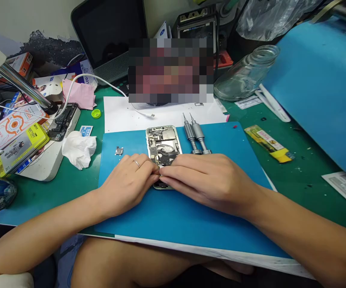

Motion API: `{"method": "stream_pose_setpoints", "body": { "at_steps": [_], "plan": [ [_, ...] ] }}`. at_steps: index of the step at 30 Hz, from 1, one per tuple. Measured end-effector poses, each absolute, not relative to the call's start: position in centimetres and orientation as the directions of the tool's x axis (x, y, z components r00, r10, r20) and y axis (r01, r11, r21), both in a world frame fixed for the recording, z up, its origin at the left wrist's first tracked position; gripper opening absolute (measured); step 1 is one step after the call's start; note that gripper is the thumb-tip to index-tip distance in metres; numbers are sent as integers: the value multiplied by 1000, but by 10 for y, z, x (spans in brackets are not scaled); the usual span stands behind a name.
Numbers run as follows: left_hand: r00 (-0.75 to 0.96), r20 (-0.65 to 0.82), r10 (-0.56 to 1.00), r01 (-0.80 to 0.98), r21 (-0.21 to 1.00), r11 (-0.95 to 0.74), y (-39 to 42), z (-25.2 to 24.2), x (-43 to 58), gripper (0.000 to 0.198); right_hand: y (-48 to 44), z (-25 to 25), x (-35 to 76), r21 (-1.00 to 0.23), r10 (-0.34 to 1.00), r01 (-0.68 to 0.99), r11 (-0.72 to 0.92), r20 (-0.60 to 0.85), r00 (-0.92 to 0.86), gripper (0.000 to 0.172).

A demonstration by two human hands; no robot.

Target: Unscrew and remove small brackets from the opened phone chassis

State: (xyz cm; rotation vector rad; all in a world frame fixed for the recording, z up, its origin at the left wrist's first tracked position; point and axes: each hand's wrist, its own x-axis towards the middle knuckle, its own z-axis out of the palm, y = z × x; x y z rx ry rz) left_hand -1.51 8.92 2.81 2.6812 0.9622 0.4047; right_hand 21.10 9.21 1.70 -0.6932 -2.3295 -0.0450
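An opened smartphone (163, 141) with its inner parts bare lies on the blue mat (173, 212). My left hand (134, 178) rests at the phone's lower left edge, its fingers curled in and a ring on one of them. From the right, my right hand (204, 176) reaches over the lower part of the phone, thumb and fingers pinched together. The fingertips of both hands meet there, and whatever lies between them is too small or hidden to make out. Two grey screwdrivers (197, 134) lie just beyond my right hand. A small metal part (119, 151) sits left of the phone.
A white sheet (119, 114) with a cable end (152, 115) lies behind the mat. On the left are a crumpled tissue (79, 150), another opened phone (63, 122) and several boxes. To the right are a yellow packet (269, 143), white tweezers (273, 104) and a glass jar (246, 74).
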Motion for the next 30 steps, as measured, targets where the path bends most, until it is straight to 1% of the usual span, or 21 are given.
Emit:
{"method": "stream_pose_setpoints", "body": {
  "at_steps": [6,10,16,30],
  "plan": [
    [743,189,641,567,330,-755,89,27,-15,24,92,17,209,-140,460,495,858,638,-618,16],
    [739,177,650,572,346,-744,89,27,-15,23,93,16,209,-159,470,487,859,624,-625,17],
    [725,172,667,584,360,-727,89,28,-14,23,93,14,210,-149,464,479,865,598,-653,23],
    [727,182,662,582,348,-735,89,27,-14,20,92,15,210,-155,479,486,860,574,-664,23]
  ]
}}
